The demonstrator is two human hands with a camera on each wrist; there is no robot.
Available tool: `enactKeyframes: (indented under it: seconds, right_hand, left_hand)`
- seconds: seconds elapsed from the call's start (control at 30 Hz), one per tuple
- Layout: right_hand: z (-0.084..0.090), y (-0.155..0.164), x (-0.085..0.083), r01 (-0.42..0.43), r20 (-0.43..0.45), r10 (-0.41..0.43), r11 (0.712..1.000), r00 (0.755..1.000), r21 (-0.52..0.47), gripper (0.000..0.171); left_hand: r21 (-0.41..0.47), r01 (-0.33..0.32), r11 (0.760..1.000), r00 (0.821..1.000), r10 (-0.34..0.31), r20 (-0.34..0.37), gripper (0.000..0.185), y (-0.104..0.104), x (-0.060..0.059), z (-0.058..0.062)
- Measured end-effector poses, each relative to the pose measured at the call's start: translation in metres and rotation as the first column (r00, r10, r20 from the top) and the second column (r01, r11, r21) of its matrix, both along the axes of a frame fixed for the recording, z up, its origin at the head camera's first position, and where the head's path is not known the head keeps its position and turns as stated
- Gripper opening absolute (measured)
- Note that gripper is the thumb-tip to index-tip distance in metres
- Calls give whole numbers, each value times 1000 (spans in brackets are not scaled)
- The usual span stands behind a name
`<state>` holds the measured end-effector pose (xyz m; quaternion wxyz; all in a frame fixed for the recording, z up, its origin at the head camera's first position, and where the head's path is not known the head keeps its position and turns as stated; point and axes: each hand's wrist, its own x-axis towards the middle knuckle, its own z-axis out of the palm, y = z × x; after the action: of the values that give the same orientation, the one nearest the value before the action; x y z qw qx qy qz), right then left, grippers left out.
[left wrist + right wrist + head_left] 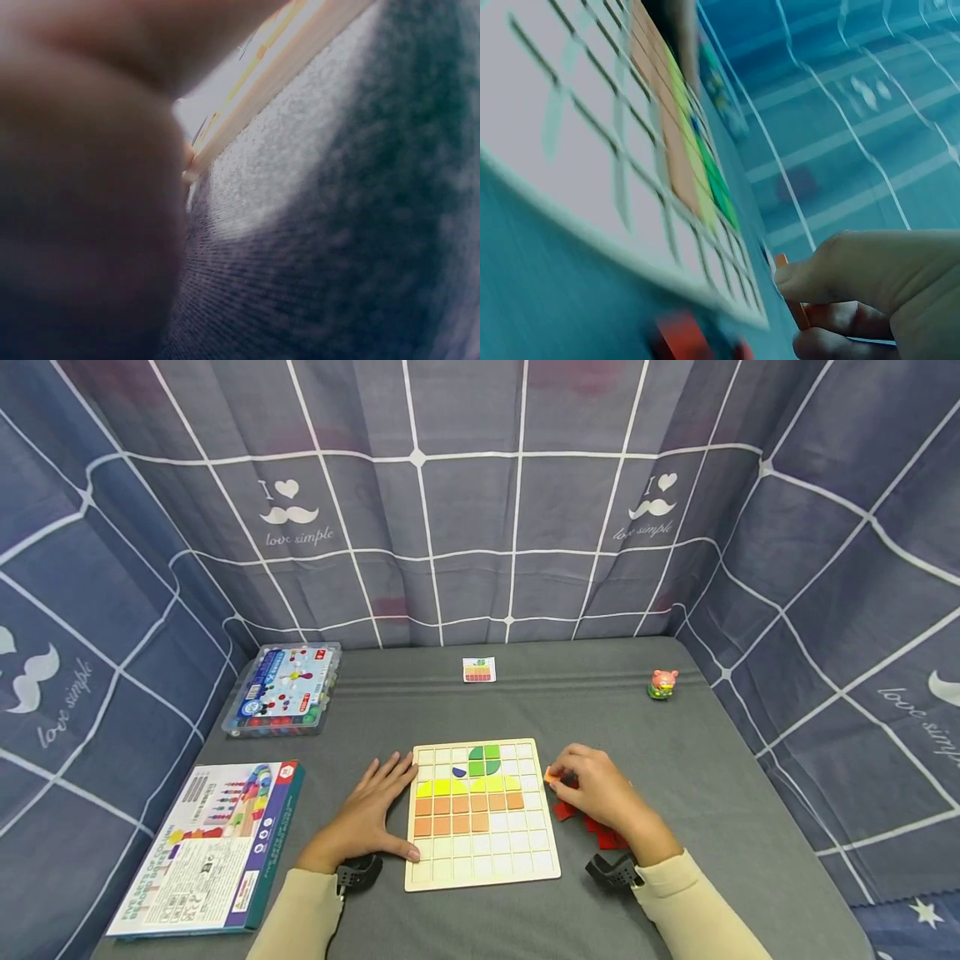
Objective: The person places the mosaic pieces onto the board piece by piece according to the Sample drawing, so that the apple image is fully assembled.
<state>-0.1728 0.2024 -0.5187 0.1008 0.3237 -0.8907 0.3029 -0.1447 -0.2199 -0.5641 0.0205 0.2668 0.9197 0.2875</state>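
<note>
A wooden grid board (482,814) lies at lower centre of the head view on the grey table (720,752). Green, yellow and orange tiles fill its upper rows; the lower rows are vacant.

The left hand (372,814) rests flat against the board's left edge, fingers straight and relaxed, thumb along the lower corner, holding nothing.

The right hand (600,793) sits just right of the board, fingers curled, pinching a small orange tile (551,774) at the tips. The right wrist view confirms the tile (791,300) is held between thumb and fingers close to the board's edge. Red tiles (592,827) lie loose on the table beneath and beside this hand.

Judgement: the orange row has an open cell at its right end, nearest the held tile. Good practice is to keep the left hand bracing the board, bring the tile in level, square it to the cell walls and press it down without nudging seated neighbours.

A reference card (478,669) lies at the far edge of the table.
</note>
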Motion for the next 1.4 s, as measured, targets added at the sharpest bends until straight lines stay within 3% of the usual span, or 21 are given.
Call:
enactKeyframes:
  seconds: [0.23, 0.43, 0.77, 1.2, 1.4]
  right_hand:
    - [-3, -47, 17, -215, 24, 215, 977, 976, -1, 13]
    - [-11, -66, 27, -299, 29, 298, 953, 954, 53, 14]
    - [-16, -72, 31, -239, 17, 239, 970, 971, 33, 14]
    - [-14, -66, 30, -216, 15, 216, 976, 976, -16, 19]
    - [-7, -35, 17, -89, -33, 85, 989, 996, -119, 15]
  left_hand:
    - [2, 0, 1000, 1000, 0, 10, 142, 0, 1, -1]
    - [3, 2, 1000, 1000, -2, 20, 142, 1, 3, 0]
    - [-2, 11, 1000, 1000, -11, -8, 142, 0, 2, 0]
    - [-11, 0, 1000, 999, 0, 39, 142, 0, 1, 6]
    - [-14, 2, 1000, 999, -2, 37, 143, 1, 1, 7]
